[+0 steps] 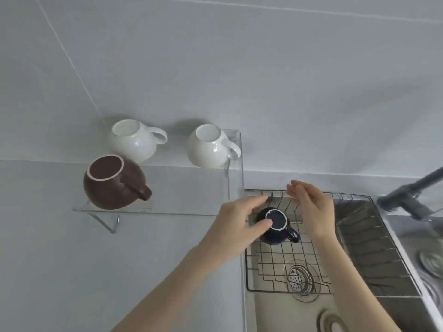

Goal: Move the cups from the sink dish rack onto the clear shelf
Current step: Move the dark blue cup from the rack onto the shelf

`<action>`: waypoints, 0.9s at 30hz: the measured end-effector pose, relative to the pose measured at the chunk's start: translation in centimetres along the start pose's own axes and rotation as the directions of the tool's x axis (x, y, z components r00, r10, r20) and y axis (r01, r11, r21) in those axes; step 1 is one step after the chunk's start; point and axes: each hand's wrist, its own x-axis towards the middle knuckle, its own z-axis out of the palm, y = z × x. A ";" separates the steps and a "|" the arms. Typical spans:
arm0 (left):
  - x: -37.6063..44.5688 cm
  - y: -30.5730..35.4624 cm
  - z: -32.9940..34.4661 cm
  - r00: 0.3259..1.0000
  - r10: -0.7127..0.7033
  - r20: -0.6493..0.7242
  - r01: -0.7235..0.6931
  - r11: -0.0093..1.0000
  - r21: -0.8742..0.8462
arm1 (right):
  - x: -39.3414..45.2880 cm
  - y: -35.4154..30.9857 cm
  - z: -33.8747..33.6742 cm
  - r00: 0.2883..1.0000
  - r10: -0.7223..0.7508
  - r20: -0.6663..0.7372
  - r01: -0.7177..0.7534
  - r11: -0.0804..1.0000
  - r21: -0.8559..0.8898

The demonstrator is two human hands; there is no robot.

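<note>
A dark blue cup (pixel 278 230) stands upside down on the wire dish rack (pixel 271 259) over the sink. My left hand (pixel 236 219) wraps it from the left, thumb on its white-rimmed base, fingers round its far side. My right hand (pixel 314 207) hovers just right of the cup, fingers straight and apart, holding nothing. On the clear shelf (pixel 187 188) to the left, a brown cup (pixel 112 183) and two white cups (pixel 134 140) (pixel 208 147) lie upside down, handles to the right.
The sink drain (pixel 298 279) shows under the rack. A steel drainer tray (pixel 369 240) fills the sink's right side. A grey faucet (pixel 407 200) juts in from the right. The shelf's raised right wall (pixel 240 159) stands between shelf and sink.
</note>
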 end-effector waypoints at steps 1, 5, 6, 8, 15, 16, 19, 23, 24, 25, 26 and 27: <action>0.6 -0.8 2.2 0.998 -0.018 0.055 0.018 1.000 0.001 | 0.2 1.8 -1.3 0.999 0.039 -0.011 -0.040 0.997 -0.070; 2.2 -4.1 8.4 0.958 -0.225 0.180 0.216 0.974 0.068 | -0.2 8.1 -3.5 0.976 0.205 0.073 -0.172 0.931 -0.321; 2.6 -4.8 9.3 0.948 -0.259 0.186 0.245 0.965 0.093 | -0.4 9.1 -3.5 0.966 0.242 0.094 -0.199 0.922 -0.331; 3.7 -5.7 10.6 0.946 -0.278 0.166 0.261 0.958 0.120 | -0.3 10.9 -3.5 0.943 0.306 0.128 -0.253 0.912 -0.323; 7.4 -8.7 13.0 0.917 -0.378 0.132 0.353 0.919 0.176 | 0.5 14.7 -3.3 0.922 0.331 0.198 -0.257 0.910 -0.326; 7.7 -8.9 13.3 0.907 -0.400 0.130 0.376 0.909 0.179 | 0.6 14.9 -3.3 0.928 0.321 0.191 -0.252 0.915 -0.314; 8.3 -9.1 14.1 0.893 -0.436 0.110 0.415 0.894 0.172 | 0.9 15.4 -3.3 0.941 0.299 0.160 -0.250 0.930 -0.269; 8.0 -9.1 14.5 0.896 -0.434 0.091 0.415 0.893 0.173 | 1.1 15.6 -3.5 0.946 0.294 0.138 -0.257 0.938 -0.233; 7.8 -9.0 14.5 0.896 -0.435 0.089 0.415 0.893 0.176 | 1.0 15.4 -3.6 0.948 0.290 0.134 -0.256 0.940 -0.224; 7.8 -8.9 14.4 0.898 -0.431 0.084 0.413 0.894 0.176 | 1.0 15.0 -3.8 0.951 0.278 0.135 -0.246 0.945 -0.215; 7.7 -8.6 14.2 0.903 -0.423 0.079 0.405 0.898 0.171 | 0.9 14.5 -4.1 0.954 0.264 0.138 -0.233 0.950 -0.210; 7.7 -8.3 14.0 0.909 -0.409 0.074 0.393 0.904 0.170 | 0.8 13.9 -4.4 0.957 0.254 0.137 -0.224 0.953 -0.206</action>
